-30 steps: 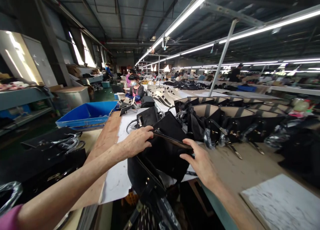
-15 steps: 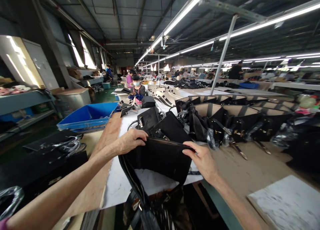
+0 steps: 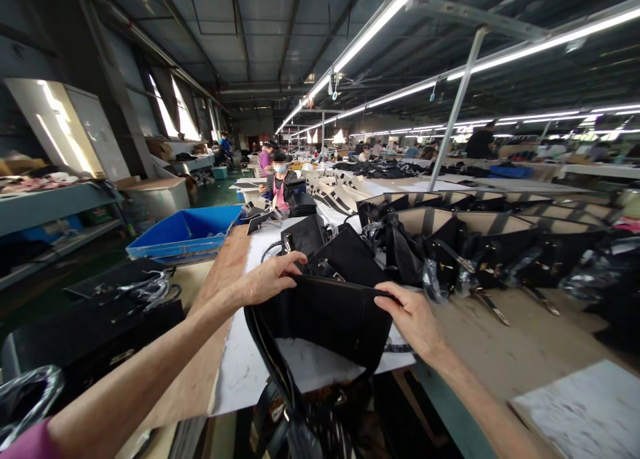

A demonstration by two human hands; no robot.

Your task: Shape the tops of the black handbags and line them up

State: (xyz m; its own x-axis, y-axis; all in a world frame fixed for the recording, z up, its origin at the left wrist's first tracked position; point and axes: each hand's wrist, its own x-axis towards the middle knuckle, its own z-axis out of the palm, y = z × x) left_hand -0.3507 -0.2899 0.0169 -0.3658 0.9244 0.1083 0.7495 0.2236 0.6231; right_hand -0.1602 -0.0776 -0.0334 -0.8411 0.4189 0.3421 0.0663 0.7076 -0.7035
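A black bag (image 3: 330, 319) is held up over the near edge of the white-covered table, its upper edge stretched between my two hands. My left hand (image 3: 273, 278) pinches that edge at its left end, thumb and fingers on either side. At the right end, my right hand (image 3: 407, 312) grips the same edge between thumb and fingers. A black strap (image 3: 270, 352) hangs from the bag's left side. Just behind it, more black bag pieces (image 3: 345, 256) with metal clasps lie on the white sheet (image 3: 235, 372).
Rows of open black bags (image 3: 500, 246) with beige linings stand on the right. A blue bin (image 3: 185, 232) sits at the left, with black bags (image 3: 95, 339) nearer. A person (image 3: 280, 182) in a striped top is beyond the table. A white board (image 3: 585, 406) lies at right.
The whole view has shifted, so things appear slightly farther right. Both my hands keep hold of the bag's edge; the left fingers are a little more raised. The person beyond has changed posture.
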